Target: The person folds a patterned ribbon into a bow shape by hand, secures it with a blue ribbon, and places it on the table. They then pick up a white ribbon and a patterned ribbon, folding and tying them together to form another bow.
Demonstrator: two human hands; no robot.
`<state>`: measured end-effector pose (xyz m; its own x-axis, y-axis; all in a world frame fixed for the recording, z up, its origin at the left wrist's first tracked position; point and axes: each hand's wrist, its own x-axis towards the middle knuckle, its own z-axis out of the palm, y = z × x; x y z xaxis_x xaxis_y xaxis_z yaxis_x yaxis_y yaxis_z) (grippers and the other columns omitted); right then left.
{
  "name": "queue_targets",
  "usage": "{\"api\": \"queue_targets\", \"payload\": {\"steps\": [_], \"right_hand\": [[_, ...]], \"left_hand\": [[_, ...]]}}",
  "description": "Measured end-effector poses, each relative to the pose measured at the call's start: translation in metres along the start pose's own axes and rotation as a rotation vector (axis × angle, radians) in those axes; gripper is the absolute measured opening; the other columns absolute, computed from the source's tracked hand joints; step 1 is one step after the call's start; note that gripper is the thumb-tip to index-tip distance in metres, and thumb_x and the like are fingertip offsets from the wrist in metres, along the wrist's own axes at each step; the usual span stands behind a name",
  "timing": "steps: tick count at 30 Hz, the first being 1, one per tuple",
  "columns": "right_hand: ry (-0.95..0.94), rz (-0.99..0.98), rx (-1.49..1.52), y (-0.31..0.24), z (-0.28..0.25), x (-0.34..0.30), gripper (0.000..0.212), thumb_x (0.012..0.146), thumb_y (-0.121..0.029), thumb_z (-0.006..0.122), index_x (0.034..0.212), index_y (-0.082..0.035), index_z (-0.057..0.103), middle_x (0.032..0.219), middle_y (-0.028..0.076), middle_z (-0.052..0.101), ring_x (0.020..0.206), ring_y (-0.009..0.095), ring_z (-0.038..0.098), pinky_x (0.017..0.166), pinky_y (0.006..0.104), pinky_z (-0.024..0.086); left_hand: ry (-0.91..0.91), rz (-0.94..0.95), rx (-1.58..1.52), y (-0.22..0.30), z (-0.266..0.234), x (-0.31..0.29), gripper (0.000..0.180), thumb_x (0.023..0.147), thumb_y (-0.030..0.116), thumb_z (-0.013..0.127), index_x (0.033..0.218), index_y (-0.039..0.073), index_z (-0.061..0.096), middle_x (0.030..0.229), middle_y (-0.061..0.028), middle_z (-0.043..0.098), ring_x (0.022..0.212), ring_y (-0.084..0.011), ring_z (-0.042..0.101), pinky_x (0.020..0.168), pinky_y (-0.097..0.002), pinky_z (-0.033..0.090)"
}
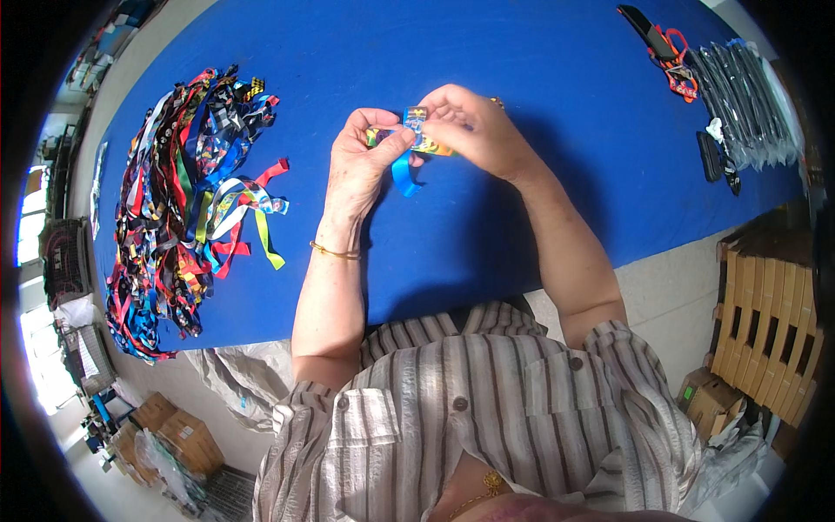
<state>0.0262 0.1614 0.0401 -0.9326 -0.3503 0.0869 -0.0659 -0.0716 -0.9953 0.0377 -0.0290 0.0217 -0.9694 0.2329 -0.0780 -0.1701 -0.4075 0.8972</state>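
While the blue table (330, 52) carries a ribbon pile (187, 191) at left, the right hand (474, 130) curls its fingers inward, grip unclear. Left hand (365, 150) pinches the blue ribbon (403, 178) between both hands; best keep it flat, thumb pressing close where it crosses the printed strip (441, 149).

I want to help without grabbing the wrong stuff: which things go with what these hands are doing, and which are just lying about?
Probably the job:
colourful ribbon in the left hand, right hand at it
ribbon pile, likely

Probably just lying about:
plastic-wrapped stack
red-orange tangle
cardboard boxes
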Motion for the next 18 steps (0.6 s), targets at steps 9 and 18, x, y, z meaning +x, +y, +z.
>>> {"api": "queue_targets", "payload": {"steps": [9, 18], "right_hand": [[0.182, -0.085, -0.243, -0.002, -0.004, 0.001, 0.014, 0.091, -0.008, 0.067, 0.086, -0.001, 0.057, 0.07, 0.0, 0.06, 0.064, 0.002, 0.054, 0.054, 0.021, 0.043], [0.04, -0.138, -0.079, -0.002, 0.008, -0.002, 0.013, 0.096, -0.012, 0.062, 0.095, 0.001, 0.062, 0.074, 0.002, 0.064, 0.065, 0.006, 0.058, 0.059, 0.0229, 0.048]], "left_hand": [[0.347, 0.361, 0.439, -0.006, 0.005, 0.0, 0.025, 0.091, 0.01, 0.071, 0.111, 0.001, 0.059, 0.092, -0.0052, 0.066, 0.074, -0.0089, 0.06, 0.07, -0.0215, 0.051], [0.104, 0.199, 0.398, 0.003, 0.018, -0.01, 0.019, 0.096, 0.014, 0.064, 0.107, -0.001, 0.066, 0.091, -0.0029, 0.067, 0.083, -0.0091, 0.063, 0.076, -0.0224, 0.05]]}}
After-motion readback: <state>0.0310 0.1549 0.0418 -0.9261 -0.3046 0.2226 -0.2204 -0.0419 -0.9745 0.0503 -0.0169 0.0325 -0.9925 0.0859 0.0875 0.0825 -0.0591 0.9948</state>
